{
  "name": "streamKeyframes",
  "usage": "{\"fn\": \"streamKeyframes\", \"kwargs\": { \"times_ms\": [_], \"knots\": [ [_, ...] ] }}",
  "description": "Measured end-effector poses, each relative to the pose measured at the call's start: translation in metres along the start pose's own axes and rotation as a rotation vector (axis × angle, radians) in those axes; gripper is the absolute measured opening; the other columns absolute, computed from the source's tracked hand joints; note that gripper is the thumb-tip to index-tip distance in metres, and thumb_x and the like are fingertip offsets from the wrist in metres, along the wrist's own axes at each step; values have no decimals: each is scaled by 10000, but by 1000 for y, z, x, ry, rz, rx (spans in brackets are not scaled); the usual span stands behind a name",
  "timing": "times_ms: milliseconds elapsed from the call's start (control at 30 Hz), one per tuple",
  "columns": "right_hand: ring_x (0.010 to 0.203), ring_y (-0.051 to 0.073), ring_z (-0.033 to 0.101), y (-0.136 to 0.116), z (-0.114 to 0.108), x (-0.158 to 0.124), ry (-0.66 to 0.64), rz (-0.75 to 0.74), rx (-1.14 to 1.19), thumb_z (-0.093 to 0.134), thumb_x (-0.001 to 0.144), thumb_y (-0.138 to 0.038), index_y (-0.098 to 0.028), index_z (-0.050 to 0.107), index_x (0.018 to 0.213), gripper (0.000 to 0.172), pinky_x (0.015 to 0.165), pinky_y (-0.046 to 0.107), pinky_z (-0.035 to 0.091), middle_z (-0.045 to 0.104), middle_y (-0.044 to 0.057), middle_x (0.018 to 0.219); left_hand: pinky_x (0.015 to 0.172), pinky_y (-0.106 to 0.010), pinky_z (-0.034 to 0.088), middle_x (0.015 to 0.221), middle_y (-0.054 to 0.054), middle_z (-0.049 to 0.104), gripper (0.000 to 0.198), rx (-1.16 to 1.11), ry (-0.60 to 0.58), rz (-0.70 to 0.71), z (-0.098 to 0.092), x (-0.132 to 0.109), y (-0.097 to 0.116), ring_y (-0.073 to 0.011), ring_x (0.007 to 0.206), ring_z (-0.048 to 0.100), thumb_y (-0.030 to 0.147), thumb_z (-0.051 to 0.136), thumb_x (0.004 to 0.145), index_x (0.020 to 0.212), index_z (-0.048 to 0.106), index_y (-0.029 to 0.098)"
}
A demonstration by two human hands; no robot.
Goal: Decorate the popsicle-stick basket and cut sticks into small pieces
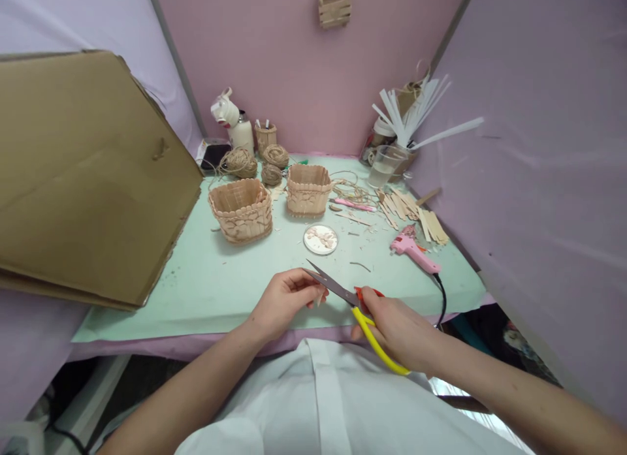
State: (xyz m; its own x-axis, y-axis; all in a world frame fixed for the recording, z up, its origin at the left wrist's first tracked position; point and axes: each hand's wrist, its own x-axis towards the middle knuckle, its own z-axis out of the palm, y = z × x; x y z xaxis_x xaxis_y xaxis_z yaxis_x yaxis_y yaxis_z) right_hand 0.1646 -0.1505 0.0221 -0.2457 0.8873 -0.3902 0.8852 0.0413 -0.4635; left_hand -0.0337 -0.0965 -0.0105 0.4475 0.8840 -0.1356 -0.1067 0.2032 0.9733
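My right hand (392, 328) grips a pair of scissors (337, 288) with one yellow and one red handle, the blades pointing up and left. Close to the blades, my left hand (287, 298) pinches a small pale piece of wood (320, 294) between thumb and fingers. Just beyond the hands lies a round white lid or dish (321, 239) with small wood chips on it. Behind it stand two small baskets, the left basket (245, 221) and the right basket (308, 200), both faced with wood pieces and edged with scalloped rims.
A pink glue gun (416, 252) lies at right, its black cord hanging over the table edge. Craft sticks (401, 207) lie behind it. A plastic cup (386, 166) stands near white strips (406, 119). Twine balls (240, 162) sit at the back. Large cardboard (93, 181) leans at left.
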Motion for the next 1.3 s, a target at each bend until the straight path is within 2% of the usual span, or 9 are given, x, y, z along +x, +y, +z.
{"fn": "streamKeyframes", "kwargs": {
  "times_ms": [167,333,467,600,700,867,1033,1300],
  "knots": [
    [644,153,552,5,-11,-1,-77,-10,91,447,838,-333,-216,390,807,134,568,243,347,645,43,845,556,-235,402,697,-46,657,130,18,-11,-68,-6,-2,-3,-115,599,536,248,651,677,747,671,140],
    [569,114,491,14,-19,1,-77,-40,227,397,857,-334,-221,346,785,144,526,221,340,623,-5,780,523,-225,394,712,-66,659,203,-39,54,-102,-4,-1,1,-123,608,551,283,678,661,797,658,134],
    [613,132,502,10,-15,2,-59,-37,145,453,826,-360,-223,332,773,190,535,224,326,613,-5,761,511,-205,382,729,-55,652,185,-58,73,-89,-2,1,4,-102,592,527,276,671,665,782,641,135],
    [655,152,532,3,-12,2,5,-44,-7,518,781,-368,-221,364,817,216,548,233,307,610,35,880,511,-193,348,716,-22,635,146,5,78,-66,-2,1,2,-86,577,492,244,634,691,803,650,153],
    [652,168,540,1,-12,2,44,-24,-76,532,772,-419,-220,397,869,259,541,239,288,601,46,897,535,-198,346,733,-14,645,169,31,89,-48,-4,2,-1,-95,604,500,211,614,691,848,663,171],
    [586,154,517,1,-11,2,57,-11,-116,543,774,-450,-209,416,911,304,524,245,262,603,43,864,584,-213,372,765,-18,676,168,40,100,-51,-5,2,-4,-128,671,554,202,610,684,838,675,187],
    [572,154,508,2,-9,2,70,-5,-144,535,758,-561,-205,421,914,405,513,247,245,591,41,826,650,-229,407,793,-21,689,167,14,83,-49,-6,1,-6,-141,720,586,203,617,694,846,683,190],
    [577,169,520,5,-8,3,61,-23,-175,502,772,-578,-205,409,908,408,500,246,244,592,44,815,751,-245,428,814,-23,684,150,-10,60,-33,-7,2,-8,-147,796,601,209,623,710,848,677,186]
  ]
}}
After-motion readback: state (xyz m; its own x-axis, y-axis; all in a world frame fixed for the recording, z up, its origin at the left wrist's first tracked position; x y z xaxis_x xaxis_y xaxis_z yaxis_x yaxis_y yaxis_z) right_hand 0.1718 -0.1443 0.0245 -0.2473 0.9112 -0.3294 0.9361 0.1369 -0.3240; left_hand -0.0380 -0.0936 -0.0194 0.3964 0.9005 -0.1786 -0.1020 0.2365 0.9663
